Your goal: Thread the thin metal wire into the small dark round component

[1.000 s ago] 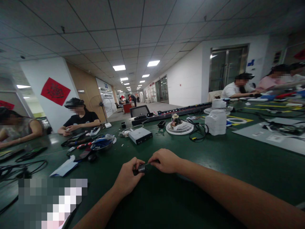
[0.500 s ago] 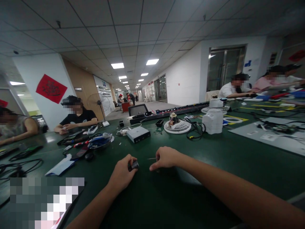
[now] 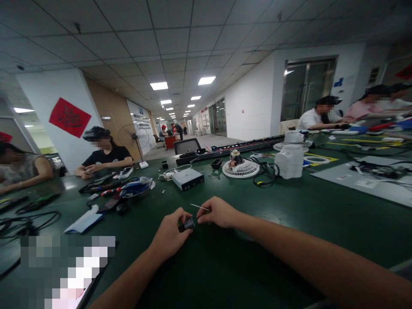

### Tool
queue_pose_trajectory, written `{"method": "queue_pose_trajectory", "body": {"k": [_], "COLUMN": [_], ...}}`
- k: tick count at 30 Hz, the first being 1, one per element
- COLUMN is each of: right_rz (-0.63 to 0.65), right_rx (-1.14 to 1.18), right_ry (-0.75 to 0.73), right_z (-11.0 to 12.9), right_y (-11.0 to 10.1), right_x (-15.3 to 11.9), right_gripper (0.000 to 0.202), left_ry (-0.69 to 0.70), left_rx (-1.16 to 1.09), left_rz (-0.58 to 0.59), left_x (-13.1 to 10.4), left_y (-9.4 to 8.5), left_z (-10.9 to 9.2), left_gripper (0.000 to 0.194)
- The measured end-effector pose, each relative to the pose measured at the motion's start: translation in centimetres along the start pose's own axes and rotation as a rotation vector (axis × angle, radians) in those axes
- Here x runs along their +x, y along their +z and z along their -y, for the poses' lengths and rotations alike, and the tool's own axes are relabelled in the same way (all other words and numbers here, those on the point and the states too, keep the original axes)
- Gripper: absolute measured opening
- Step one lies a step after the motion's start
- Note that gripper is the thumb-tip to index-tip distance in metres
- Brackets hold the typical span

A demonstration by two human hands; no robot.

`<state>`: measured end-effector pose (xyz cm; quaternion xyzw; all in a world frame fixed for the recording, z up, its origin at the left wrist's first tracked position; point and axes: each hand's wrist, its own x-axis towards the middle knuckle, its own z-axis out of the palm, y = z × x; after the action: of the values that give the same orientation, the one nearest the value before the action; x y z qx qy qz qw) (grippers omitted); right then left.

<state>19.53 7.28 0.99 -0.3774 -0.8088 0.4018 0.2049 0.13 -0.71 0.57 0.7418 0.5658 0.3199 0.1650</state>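
Observation:
Between the thumb and fingers of my left hand [image 3: 170, 234] is a small dark cylindrical part [image 3: 188, 224] with a greyish end that faces right. My right hand [image 3: 220, 213] pinches a thin pale metal rod [image 3: 199, 207], whose free end points left and slightly up. I cannot make out what kind of tool the rod is. Both hands are close together above the green tabletop [image 3: 206, 266], the rod's tip a little above the dark part and apart from it. My fingers hide some of each item.
A grey optical drive [image 3: 187, 178] lies beyond my hands, with a white fan grille and motor [image 3: 240, 168] to its right. Further right stand a white plastic housing [image 3: 289, 162] and a grey panel [image 3: 363, 182]. Cables [image 3: 28, 223] and a blue cloth [image 3: 83, 219] lie left. Co-workers sit around.
My right hand has moved left with the rod, which now tilts upward over the dark part. My left hand has shifted slightly right and turned, showing more of the dark part.

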Motion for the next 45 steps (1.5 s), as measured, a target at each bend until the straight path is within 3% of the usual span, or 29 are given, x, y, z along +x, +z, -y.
{"method": "queue_pose_trajectory", "body": {"k": [7,13,21,27,35,40,45], "right_rz": [-0.046,-0.230,-0.176,-0.144,-0.115,-0.019,0.016], "right_rx": [0.198,0.062,0.036,0.191,0.045,0.184,0.405], "right_ry": [-0.117,-0.262,-0.189,-0.096,-0.128,-0.096,-0.018], "right_z": [0.3,0.2,0.1,-0.5,-0.8,-1.9,-1.2], "right_y": [1.0,1.4,1.4,1.4,1.0,1.9,1.5], "right_x": [-0.1,-0.1,-0.3,0.5,0.4,1.0,1.3], "right_gripper": [0.017,0.012,0.020,0.024,0.015,0.015,0.015], "left_ry": [0.009,-0.016,-0.050,0.023,0.047,0.069,0.036], "left_rx": [-0.157,-0.356,-0.286,-0.323,-0.254,-0.229,-0.191], "left_rz": [-0.020,-0.053,-0.142,-0.086,-0.043,-0.023,-0.070], "left_x": [0.0,0.1,0.1,0.0,-0.2,-0.2,-0.1], "left_y": [0.1,0.1,-0.2,0.1,-0.1,-0.1,-0.1], "left_z": [-0.2,0.0,0.1,0.0,-0.5,-0.5,-0.4], "left_gripper": [0.025,0.033,0.034,0.037,0.034,0.031,0.031]}}
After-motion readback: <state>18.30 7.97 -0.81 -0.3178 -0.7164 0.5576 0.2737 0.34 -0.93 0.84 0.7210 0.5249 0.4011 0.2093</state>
